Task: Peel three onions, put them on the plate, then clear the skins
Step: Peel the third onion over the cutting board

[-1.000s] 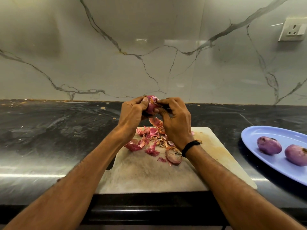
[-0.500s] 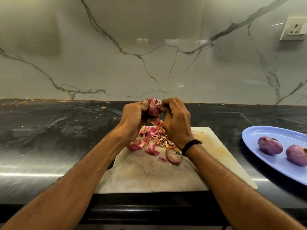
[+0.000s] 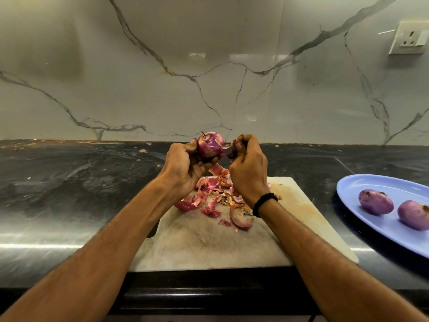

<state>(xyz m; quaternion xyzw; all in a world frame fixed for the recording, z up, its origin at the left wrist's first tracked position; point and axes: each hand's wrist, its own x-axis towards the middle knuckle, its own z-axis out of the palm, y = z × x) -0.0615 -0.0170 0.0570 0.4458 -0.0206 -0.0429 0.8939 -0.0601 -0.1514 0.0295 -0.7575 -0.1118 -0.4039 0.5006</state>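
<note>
1 purple onion [image 3: 210, 145] held above skins [image 3: 210, 198]; 2 peeled onions [image 3: 376, 202] lie on blue plate [image 3: 371, 184].

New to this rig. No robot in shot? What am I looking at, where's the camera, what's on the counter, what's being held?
No robot: these are a person's two bare hands. The only camera sits on their head, looking forward and down, so both arms enter from the bottom edge. The left hand grips an onion above the cutting board. The right hand appears to pinch a strip of skin coming off it. Loose skins lie piled on the board. To the right, on the dark counter, a blue plate holds two peeled onions.
</note>
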